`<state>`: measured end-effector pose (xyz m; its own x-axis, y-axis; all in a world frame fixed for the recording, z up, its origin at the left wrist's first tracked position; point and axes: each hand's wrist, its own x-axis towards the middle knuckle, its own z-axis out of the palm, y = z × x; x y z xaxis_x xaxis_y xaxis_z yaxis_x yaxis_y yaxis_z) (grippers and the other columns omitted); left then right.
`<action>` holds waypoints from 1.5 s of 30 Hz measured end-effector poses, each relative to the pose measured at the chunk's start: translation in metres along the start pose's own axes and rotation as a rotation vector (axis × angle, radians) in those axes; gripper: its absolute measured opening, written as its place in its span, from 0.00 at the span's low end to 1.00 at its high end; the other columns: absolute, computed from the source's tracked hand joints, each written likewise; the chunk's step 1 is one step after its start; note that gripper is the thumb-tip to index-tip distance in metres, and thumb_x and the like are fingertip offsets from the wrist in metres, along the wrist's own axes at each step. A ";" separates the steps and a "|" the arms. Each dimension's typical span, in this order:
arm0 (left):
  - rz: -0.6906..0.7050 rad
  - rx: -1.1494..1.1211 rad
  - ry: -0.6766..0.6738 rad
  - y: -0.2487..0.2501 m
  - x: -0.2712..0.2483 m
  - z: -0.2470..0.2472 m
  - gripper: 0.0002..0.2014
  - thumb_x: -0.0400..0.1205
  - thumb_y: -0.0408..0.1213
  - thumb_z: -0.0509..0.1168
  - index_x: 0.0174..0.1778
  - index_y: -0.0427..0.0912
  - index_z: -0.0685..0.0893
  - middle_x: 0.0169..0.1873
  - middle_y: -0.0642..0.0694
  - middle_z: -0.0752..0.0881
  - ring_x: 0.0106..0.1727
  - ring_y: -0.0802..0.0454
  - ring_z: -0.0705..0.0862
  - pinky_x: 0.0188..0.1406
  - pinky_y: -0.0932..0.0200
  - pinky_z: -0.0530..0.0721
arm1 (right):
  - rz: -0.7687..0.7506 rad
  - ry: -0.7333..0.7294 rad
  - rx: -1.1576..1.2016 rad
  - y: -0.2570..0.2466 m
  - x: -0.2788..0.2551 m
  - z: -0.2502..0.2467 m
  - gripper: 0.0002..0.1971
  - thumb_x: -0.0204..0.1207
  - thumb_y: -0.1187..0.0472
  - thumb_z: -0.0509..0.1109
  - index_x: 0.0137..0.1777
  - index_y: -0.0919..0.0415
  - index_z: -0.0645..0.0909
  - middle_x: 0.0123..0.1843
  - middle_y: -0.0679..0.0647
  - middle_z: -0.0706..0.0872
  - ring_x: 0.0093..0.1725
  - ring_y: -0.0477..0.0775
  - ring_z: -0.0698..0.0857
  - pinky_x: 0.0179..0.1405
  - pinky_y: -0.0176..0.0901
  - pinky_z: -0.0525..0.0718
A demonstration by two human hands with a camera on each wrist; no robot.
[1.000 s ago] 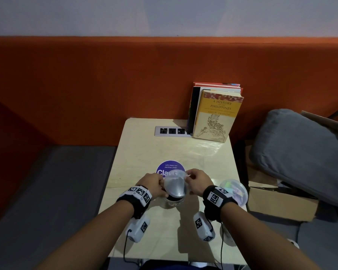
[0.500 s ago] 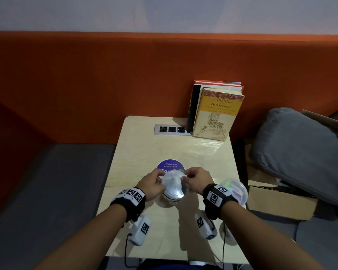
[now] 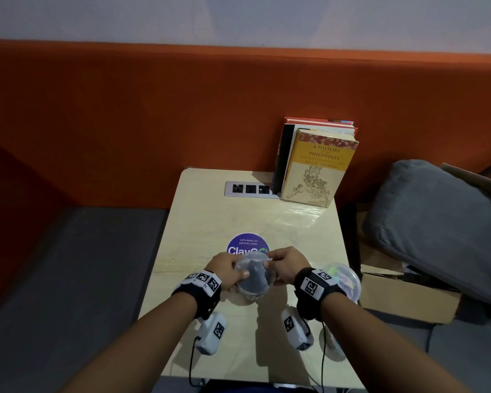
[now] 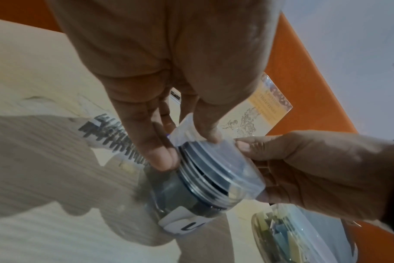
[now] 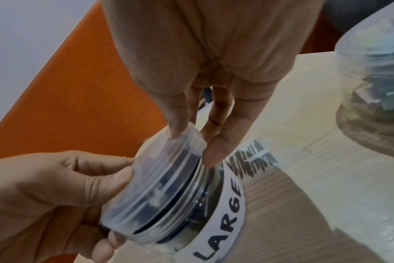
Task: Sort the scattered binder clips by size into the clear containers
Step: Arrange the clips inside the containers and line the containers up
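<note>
A clear plastic jar [image 3: 254, 282] stands upright on a pale wooden surface [image 3: 210, 217], near its front edge, just in front of a round purple sticker [image 3: 245, 245]. A white label [image 5: 225, 211] hand-lettered "LARGE" wraps its side. Dark binder clips [image 5: 175, 188] fill the jar; they show through the wall as black shapes, too blurred to count. A translucent screw lid [image 4: 223, 165] sits on the threaded neck, slightly tilted, with a gap showing along one side.

Both hands meet at this lid. The left hand [image 3: 228, 272] comes in from the left, its thumb and fingers curled round the lid's rim in a closed grip. The right hand [image 3: 288, 266] comes in from the right and also grips the lid, thumb on the near rim and fingertips [image 5: 212, 153] pressed against the far edge. Both forearms reach forward from the bottom of the head view, each with a black wrist strap carrying square markers.

A second clear jar [image 3: 342, 280] stands just right of the right wrist, at the surface's right edge, its lid on. It holds small pastel clips [image 4: 279, 234] in yellow, green and blue.

At the back of the surface, upright books [image 3: 318, 165] lean against an orange wall panel, beside a recessed socket strip [image 3: 250, 189]. A grey cushion [image 3: 437, 222] lies to the right, off the surface.
</note>
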<state>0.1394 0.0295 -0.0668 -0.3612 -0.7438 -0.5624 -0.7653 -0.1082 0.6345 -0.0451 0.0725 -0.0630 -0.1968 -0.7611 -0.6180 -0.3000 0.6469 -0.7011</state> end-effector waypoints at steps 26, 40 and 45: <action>0.287 0.340 0.185 0.005 -0.015 -0.012 0.52 0.65 0.58 0.80 0.83 0.58 0.60 0.79 0.51 0.66 0.76 0.46 0.69 0.75 0.44 0.71 | -0.247 -0.126 -0.292 0.015 -0.016 -0.004 0.35 0.68 0.64 0.78 0.75 0.55 0.70 0.69 0.54 0.79 0.61 0.55 0.83 0.59 0.45 0.83; 0.190 0.574 0.113 -0.054 -0.012 -0.013 0.45 0.70 0.58 0.72 0.82 0.56 0.62 0.80 0.47 0.60 0.79 0.43 0.63 0.74 0.42 0.65 | -0.315 0.059 -0.593 0.009 -0.017 0.022 0.29 0.64 0.44 0.81 0.62 0.53 0.78 0.63 0.53 0.79 0.61 0.56 0.80 0.59 0.47 0.81; 0.365 0.520 0.159 -0.019 -0.012 -0.001 0.28 0.67 0.60 0.62 0.62 0.52 0.77 0.59 0.52 0.77 0.61 0.47 0.77 0.59 0.50 0.76 | -0.323 0.098 -0.442 0.001 -0.021 0.018 0.22 0.64 0.51 0.81 0.57 0.54 0.83 0.60 0.51 0.82 0.57 0.53 0.82 0.55 0.44 0.81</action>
<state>0.1589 0.0401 -0.0719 -0.5935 -0.7654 -0.2488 -0.7809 0.4727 0.4084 -0.0241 0.0901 -0.0567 -0.1095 -0.9319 -0.3457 -0.7183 0.3146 -0.6205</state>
